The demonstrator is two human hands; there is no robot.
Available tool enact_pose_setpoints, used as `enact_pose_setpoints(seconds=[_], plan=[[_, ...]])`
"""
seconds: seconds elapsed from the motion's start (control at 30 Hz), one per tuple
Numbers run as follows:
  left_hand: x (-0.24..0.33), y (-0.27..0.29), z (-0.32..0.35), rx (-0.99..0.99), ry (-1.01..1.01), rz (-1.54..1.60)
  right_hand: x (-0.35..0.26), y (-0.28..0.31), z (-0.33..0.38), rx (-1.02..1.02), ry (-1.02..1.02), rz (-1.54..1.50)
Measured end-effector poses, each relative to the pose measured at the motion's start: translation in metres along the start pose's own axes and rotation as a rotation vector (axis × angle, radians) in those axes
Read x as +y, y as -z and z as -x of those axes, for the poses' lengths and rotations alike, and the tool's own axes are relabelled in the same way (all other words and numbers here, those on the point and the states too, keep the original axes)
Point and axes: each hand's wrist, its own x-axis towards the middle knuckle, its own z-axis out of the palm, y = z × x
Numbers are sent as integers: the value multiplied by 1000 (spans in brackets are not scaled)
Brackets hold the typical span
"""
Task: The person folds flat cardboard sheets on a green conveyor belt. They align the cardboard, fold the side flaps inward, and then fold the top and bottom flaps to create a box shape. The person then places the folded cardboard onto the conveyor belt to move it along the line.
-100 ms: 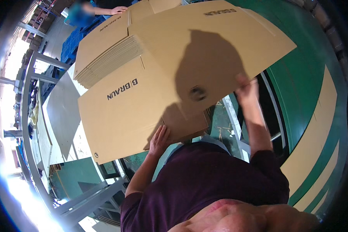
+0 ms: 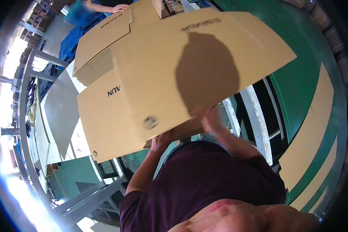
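A large flattened cardboard box [image 2: 259, 42] lies slantwise over another flattened cardboard box [image 2: 100, 123]. At the upper one's near edge, my right hand [image 2: 210, 120] is closed on the cardboard, blurred by motion. My left hand [image 2: 162, 141] is at the near edge of the lower box, its fingers curled over it and partly hidden under the upper box. My head's shadow falls across the upper box. Behind them, a stack of flattened boxes [image 2: 96, 65] shows its layered edges.
Across the stack, a co-worker's hand [image 2: 120, 7] rests on the cardboard. Blue pallets [image 2: 70, 43] stand at the far left, near a white tabletop [image 2: 62, 112]. A metal frame [image 2: 255, 120] is on my right, beside a green surface [image 2: 297, 96] with tan strips.
The upper box has swung left and nearer to me together with my right hand. It now covers more of the lower box and my left fingers. My left hand has barely moved.
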Motion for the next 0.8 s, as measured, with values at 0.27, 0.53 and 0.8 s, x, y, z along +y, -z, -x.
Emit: enact_pose_setpoints(seconds=[0.27,0.53,0.8], plan=[[16,-19,-33,38,294,658,50,-36,88,-164,-380,-10],[12,-31,37,138,-109,625,139,-59,102,-289,-811,-39],[19,59,31,95,75,649,29,37,94,49,-947,-43]])
